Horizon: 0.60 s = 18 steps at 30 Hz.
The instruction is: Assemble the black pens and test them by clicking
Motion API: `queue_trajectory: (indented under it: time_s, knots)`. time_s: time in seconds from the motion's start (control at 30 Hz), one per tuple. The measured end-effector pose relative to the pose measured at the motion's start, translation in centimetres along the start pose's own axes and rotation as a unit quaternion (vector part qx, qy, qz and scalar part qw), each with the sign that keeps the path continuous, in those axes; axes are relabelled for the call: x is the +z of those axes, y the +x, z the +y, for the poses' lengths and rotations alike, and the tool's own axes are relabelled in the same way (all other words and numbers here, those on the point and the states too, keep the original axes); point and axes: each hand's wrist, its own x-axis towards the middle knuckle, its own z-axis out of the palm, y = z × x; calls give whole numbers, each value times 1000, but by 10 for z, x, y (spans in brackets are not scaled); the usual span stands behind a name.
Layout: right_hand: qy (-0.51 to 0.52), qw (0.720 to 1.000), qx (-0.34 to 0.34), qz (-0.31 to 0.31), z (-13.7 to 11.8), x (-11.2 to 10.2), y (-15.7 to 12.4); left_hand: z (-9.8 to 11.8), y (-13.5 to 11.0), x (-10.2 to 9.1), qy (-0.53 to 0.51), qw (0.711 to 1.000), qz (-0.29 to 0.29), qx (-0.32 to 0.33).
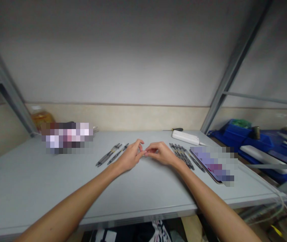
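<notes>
Above the middle of the grey table, my left hand (131, 156) and my right hand (161, 153) meet at the fingertips. The right thumb and fingers are pinched together on something too small to make out. My left thumb reaches to the same spot, with the index finger curled above it; what the left fingers hold is hidden. Just left of the left hand lie several grey and black pens (107, 156), one pen (118, 154) slightly apart. More such pens (182, 156) lie side by side beyond my right wrist.
A flat, blurred-out device (201, 158) lies right of the pens. Behind are a white power strip (185, 137) and a screwdriver (177, 129). A bottle (41, 117) stands at the back left. Metal posts (219, 90) flank the table (103, 198); blue bins (239, 131) sit beyond the right one.
</notes>
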Motion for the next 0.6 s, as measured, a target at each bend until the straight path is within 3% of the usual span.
queue_trajectory:
  time_s: [0.17, 0.27, 0.37, 0.5, 0.6]
  knots:
    - [46, 998, 33, 24, 0, 1, 1, -3, 1, 1, -60, 998, -10, -14]
    - [48, 995, 58, 59, 1, -1, 2, -6, 2, 0, -17, 999, 25, 12]
    - [32, 985, 87, 144, 4, -7, 2, -8, 4, -4, 33, 998, 52, 25]
    - [32, 951, 139, 275, 9, -16, 2, -11, 6, -10, 42, 995, 87, 2]
    - [18, 938, 168, 302, 11, -19, 2, -11, 6, -15, 49, 993, 108, 8]
